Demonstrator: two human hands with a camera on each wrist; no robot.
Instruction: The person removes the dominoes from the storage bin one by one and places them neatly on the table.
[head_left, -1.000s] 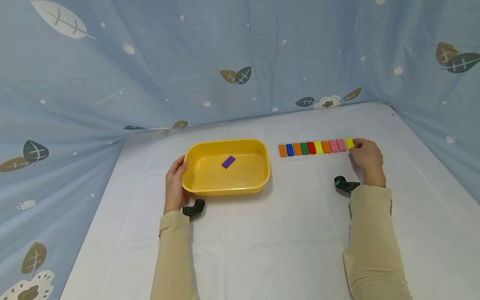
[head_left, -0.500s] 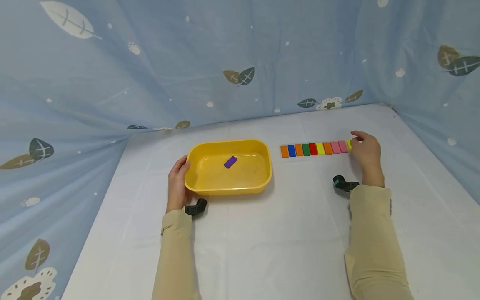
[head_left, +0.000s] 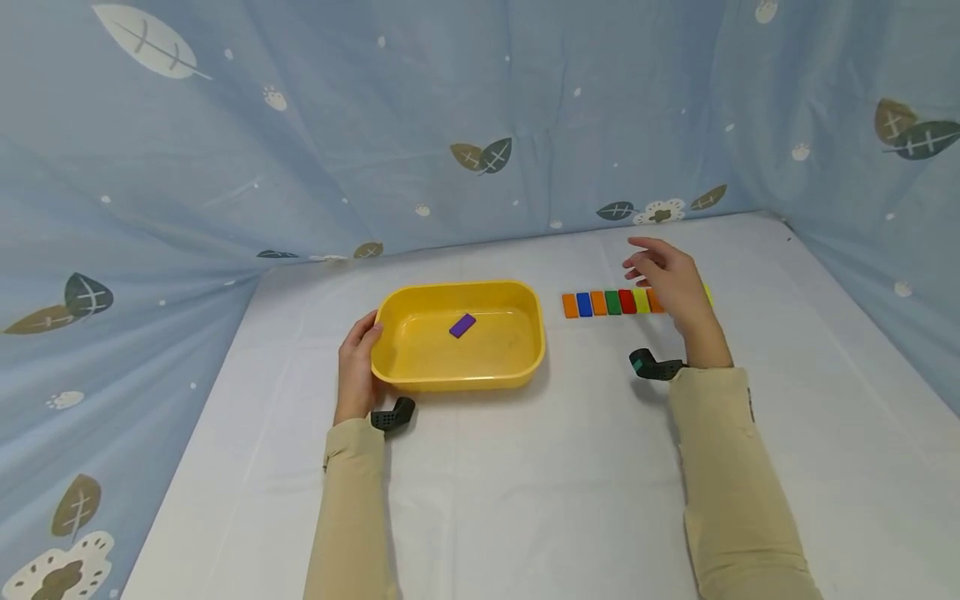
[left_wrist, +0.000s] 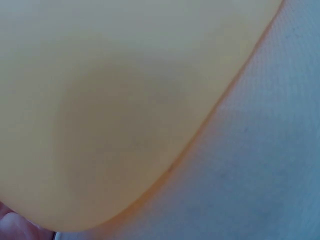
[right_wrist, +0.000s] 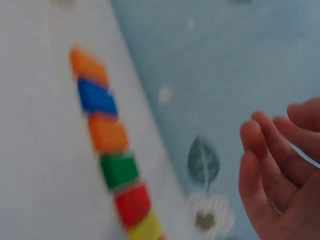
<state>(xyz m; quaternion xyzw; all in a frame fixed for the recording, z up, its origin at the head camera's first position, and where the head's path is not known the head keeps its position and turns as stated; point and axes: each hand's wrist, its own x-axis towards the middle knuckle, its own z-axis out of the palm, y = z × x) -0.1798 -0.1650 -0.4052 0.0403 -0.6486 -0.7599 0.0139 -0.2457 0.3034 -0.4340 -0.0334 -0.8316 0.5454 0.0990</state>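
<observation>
My left hand (head_left: 355,373) holds the left end of a yellow plastic basin (head_left: 420,354), thumb at the rim and fingers along the outside wall. Inside the basin lies one purple rectangular block (head_left: 462,326). In the left wrist view the basin wall (left_wrist: 115,140) fills most of the picture. My right hand (head_left: 675,287) is raised over a row of coloured blocks, fingers loosely bent and holding nothing. Orange, blue, green (right_wrist: 119,170), red and yellow blocks show in the right wrist view, blurred. The hand hides part of the row; a yellow block (head_left: 708,293) peeks out at its right end.
A white cloth (head_left: 555,475) covers the table. Blue curtains (head_left: 360,125) with leaf prints hang behind and at both sides. Black wrist cameras (head_left: 655,367) stick out from both wrists.
My right hand has left the yellow block at the row's right end, lifted and moved left above the row. My left hand and the basin stay in place; the head view shifts slightly.
</observation>
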